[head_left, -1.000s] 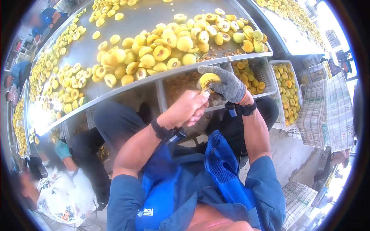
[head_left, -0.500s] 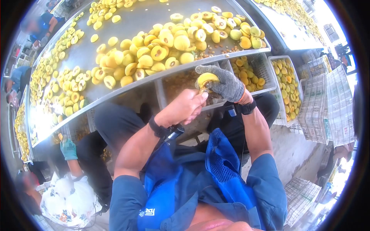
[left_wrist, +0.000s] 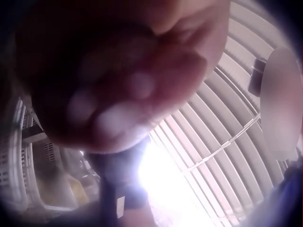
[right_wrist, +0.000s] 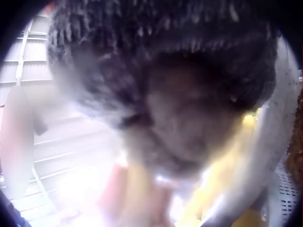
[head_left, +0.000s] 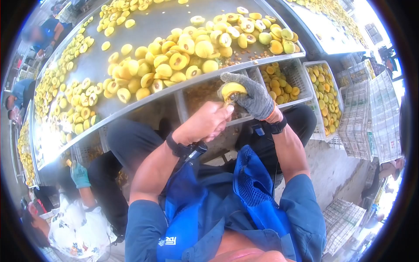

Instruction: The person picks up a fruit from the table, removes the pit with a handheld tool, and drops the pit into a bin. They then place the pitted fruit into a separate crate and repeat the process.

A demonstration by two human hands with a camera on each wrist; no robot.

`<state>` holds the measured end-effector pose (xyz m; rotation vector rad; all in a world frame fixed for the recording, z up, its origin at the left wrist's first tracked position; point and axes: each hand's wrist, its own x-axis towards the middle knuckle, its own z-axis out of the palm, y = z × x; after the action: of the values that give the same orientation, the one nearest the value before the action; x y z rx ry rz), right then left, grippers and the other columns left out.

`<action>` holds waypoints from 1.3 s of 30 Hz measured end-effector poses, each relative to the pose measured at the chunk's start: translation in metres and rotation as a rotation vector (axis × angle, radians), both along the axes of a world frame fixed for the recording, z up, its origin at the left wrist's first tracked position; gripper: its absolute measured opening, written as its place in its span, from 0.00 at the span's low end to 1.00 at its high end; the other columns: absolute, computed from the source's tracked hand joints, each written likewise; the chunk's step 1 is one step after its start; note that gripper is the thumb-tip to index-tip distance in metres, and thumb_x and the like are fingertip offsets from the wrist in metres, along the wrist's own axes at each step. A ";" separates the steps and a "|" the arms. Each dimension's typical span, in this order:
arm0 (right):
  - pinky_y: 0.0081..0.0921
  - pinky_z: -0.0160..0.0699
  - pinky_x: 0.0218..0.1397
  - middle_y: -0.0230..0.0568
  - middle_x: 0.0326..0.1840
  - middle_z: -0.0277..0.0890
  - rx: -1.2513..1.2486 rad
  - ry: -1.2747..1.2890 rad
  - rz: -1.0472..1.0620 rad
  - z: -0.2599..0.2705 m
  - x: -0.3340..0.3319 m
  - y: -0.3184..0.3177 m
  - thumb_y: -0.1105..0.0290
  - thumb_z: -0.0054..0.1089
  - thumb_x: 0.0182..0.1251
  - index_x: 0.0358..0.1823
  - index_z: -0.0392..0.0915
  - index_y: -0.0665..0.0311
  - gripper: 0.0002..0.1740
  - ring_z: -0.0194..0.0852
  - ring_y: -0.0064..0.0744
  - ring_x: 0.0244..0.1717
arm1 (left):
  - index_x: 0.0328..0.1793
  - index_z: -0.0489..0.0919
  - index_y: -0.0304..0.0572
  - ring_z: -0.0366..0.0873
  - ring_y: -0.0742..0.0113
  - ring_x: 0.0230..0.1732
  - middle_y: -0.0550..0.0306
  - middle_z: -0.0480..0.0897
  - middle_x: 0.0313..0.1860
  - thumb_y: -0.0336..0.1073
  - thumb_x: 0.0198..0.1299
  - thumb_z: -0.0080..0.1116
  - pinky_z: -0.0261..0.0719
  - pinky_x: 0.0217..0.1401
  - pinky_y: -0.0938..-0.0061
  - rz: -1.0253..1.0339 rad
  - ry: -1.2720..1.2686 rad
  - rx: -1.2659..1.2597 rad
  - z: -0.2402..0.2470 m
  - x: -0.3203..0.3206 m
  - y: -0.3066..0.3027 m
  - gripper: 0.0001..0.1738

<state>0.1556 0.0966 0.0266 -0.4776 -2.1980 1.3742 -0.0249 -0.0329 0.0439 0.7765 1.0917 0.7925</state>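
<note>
The gloved right hand [head_left: 255, 97] grips a yellow fruit [head_left: 232, 89], whose dark centre faces the bare left hand [head_left: 205, 123]. Curled in a fist, the left hand has its thumb tip right at the fruit's lower edge, pinching a small object mostly hidden by the fingers. In the left wrist view, the curled fingers of the left hand [left_wrist: 123, 90] fill the upper part. The grey knit glove of the right hand [right_wrist: 161, 71] covers much of the right wrist view, blurred; bare fingertips [right_wrist: 113, 191] show below it.
Halved yellow fruits [head_left: 163, 70] lie heaped on a metal table [head_left: 144, 26], its raised edge just beyond the hands. Under and beside it stand crates of fruit [head_left: 323, 94]; stacked crates [head_left: 369, 126] stand at right. Another person's gloved hand [head_left: 80, 176] is at lower left.
The fruit has turned slightly in the right hand, and its dark centre shows more. Both hands stay together. The neighbour's gloved hand at lower left has shifted right and down.
</note>
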 end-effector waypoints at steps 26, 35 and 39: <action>0.31 0.79 0.67 0.42 0.61 0.84 -0.605 0.252 0.238 -0.008 -0.005 0.011 0.62 0.70 0.73 0.69 0.76 0.66 0.28 0.81 0.30 0.60 | 0.48 0.76 0.36 0.55 0.83 0.11 0.70 0.62 0.17 0.54 0.82 0.46 0.55 0.09 0.83 -0.251 -1.101 -0.138 -0.051 -0.012 0.003 0.25; 0.29 0.86 0.53 0.39 0.55 0.87 -0.218 -0.097 -0.392 -0.040 0.020 0.054 0.62 0.64 0.77 0.65 0.81 0.68 0.22 0.85 0.25 0.53 | 0.37 0.86 0.31 0.87 0.35 0.39 0.29 0.87 0.36 0.56 0.75 0.51 0.84 0.47 0.47 0.056 1.136 0.355 -0.067 -0.011 0.022 0.31; 0.39 0.82 0.59 0.48 0.54 0.87 0.177 -0.491 -0.640 -0.051 0.050 0.076 0.57 0.67 0.72 0.62 0.83 0.59 0.22 0.85 0.46 0.55 | 0.38 0.87 0.33 0.88 0.36 0.43 0.33 0.88 0.35 0.59 0.73 0.52 0.85 0.49 0.51 0.041 1.227 0.252 -0.077 -0.018 0.027 0.32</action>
<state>0.2052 0.1722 -0.0239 -1.4209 -2.1925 0.7600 -0.0425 -0.0057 -0.0327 1.5374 2.1064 0.4369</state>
